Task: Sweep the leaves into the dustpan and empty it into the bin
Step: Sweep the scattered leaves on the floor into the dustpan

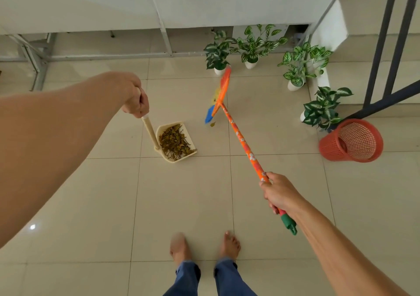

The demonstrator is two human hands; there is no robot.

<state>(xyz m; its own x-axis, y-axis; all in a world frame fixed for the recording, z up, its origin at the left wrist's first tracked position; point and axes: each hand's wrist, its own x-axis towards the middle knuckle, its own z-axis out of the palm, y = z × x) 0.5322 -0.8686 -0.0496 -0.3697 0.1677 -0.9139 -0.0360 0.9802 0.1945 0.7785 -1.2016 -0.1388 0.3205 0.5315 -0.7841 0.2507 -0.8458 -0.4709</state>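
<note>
A cream dustpan (189, 136) rests on the tiled floor, filled with dry brown leaves (173, 142). My left hand (135, 100) grips the top of its upright cream handle (150, 134). My right hand (276, 193) holds the orange flowered broom handle (241, 140) near its green end. The broom head (221, 93), orange with blue and yellow bristles, is blurred just right of the dustpan. One loose leaf (213, 124) lies under the bristles. A red mesh bin (351, 140) stands on the floor at the right, tilted toward me.
Several potted green plants (252, 45) in white pots line the far side and right. A white metal-framed structure (102, 45) runs along the back. Dark stair railing (386, 45) rises at the right. My bare feet (204, 245) stand at the bottom centre.
</note>
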